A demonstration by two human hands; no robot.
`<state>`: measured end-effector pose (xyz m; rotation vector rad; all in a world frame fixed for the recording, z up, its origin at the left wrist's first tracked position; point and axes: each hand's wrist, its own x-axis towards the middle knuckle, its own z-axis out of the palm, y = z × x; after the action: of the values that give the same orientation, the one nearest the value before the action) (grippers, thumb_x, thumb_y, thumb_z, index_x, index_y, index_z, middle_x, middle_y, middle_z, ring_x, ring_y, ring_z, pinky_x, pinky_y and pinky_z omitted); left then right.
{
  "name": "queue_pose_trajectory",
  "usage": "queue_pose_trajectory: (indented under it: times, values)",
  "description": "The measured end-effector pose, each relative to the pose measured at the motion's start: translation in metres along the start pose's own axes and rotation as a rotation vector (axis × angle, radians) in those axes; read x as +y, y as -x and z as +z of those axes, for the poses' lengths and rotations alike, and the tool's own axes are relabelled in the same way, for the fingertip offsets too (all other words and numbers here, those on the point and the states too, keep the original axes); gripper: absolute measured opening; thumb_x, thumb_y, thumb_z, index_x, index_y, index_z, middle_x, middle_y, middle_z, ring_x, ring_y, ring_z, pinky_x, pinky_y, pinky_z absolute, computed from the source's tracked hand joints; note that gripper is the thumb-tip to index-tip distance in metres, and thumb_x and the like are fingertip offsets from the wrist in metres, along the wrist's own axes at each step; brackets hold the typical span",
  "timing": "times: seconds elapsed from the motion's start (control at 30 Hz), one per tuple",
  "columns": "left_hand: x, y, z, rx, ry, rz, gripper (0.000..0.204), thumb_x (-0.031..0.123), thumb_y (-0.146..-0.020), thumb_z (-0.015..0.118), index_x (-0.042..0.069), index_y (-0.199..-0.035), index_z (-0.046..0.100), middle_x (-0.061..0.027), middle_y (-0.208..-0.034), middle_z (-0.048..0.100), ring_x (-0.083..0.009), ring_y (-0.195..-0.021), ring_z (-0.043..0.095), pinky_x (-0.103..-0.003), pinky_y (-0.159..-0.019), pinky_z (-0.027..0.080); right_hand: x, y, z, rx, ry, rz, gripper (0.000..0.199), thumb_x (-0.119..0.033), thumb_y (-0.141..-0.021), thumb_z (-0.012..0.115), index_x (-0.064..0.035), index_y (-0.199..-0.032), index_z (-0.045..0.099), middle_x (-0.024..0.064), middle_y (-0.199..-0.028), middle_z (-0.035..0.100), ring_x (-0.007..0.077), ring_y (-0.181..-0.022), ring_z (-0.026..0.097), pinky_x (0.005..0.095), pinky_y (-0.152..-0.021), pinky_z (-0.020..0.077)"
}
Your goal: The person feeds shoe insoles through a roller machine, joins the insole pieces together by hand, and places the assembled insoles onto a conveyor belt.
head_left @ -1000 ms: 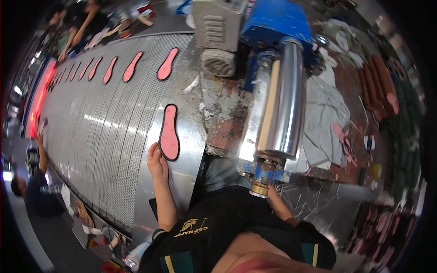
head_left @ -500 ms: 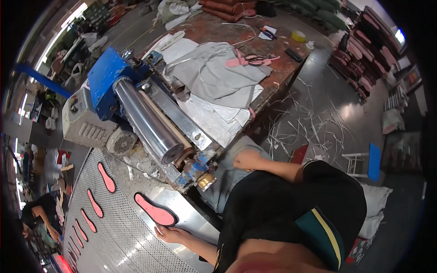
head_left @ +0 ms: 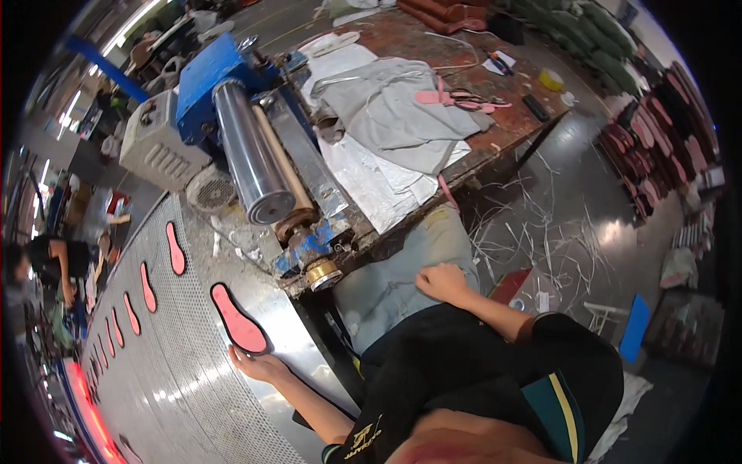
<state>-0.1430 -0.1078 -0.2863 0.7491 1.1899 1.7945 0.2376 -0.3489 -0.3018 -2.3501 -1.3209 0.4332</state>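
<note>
A pink insole with a black rim (head_left: 238, 321) is at the smooth metal edge of the belt table, toe end pointing away from me. My left hand (head_left: 259, 366) is at its heel, palm turned up and fingers closed at the rim; part of the fingers is hidden beneath it. My right hand (head_left: 442, 282) rests on the grey-blue cloth over my leg (head_left: 398, 282), fingers curled in and nothing visible in them. Beyond my left hand stands a roller machine with a shiny steel roller (head_left: 255, 166) and a blue housing (head_left: 212, 81).
Several more pink insoles (head_left: 177, 249) lie in a row along the perforated belt (head_left: 185, 340). Behind the roller, a worktable (head_left: 514, 127) bears grey cloth (head_left: 402, 116) and scissors (head_left: 471, 100). White strips (head_left: 541, 224) litter the floor at right. Another person (head_left: 58, 263) is at far left.
The view has shifted and turned, so the machine and table sit further right and higher. My left hand remains at the insole's heel; my right hand still rests on my leg.
</note>
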Motion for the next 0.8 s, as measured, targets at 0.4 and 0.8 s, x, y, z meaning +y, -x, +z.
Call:
queue_pose_trajectory:
  times: [0.4, 0.8]
  values:
    - [0.014, 0.014, 0.009, -0.102, 0.179, -0.182, 0.048, 0.040, -0.102, 0.039, 0.001, -0.128, 0.051, -0.0130, -0.128, 0.057, -0.0270, -0.116, 0.057, -0.041, -0.096, 0.051, -0.034, -0.116, -0.148, 0.320, -0.608, -0.391, 0.022, -0.010, -0.080, 0.062, -0.0013, -0.062, 0.055, 0.0101, -0.052, 0.050, 0.0183, -0.042, 0.050, 0.0312, -0.044, 0.0386]
    - [0.266, 0.038, 0.220, -0.219, -0.343, 0.347, 0.023, -0.003, -0.091, 0.054, -0.004, -0.115, 0.058, -0.0167, -0.117, 0.061, -0.0304, -0.107, 0.059, -0.044, -0.099, 0.046, -0.228, -0.204, -0.373, -0.644, -1.274, -0.302, 0.055, -0.026, -0.092, 0.059, 0.0015, -0.136, 0.039, 0.0054, -0.075, 0.063, 0.0091, -0.052, 0.052, 0.0223, -0.043, 0.0386]
